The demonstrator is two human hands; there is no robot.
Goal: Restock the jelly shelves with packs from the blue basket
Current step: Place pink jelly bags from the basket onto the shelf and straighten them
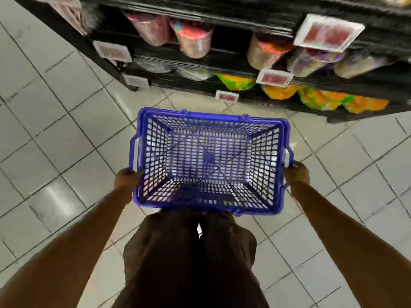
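Both grips (125, 177) (297, 173) on blue basket (211, 118) — packs (193, 40) blurred.

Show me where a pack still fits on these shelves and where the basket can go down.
Dark gap on the middle shelf, between the pink tub and the orange tub. Bare floor tiles left of the blue basket. The yellow-orange packs, bottom right, sit crowded.

Arms outstretched; left hand (125, 177) and right hand (297, 173) curled round basket (211, 116)
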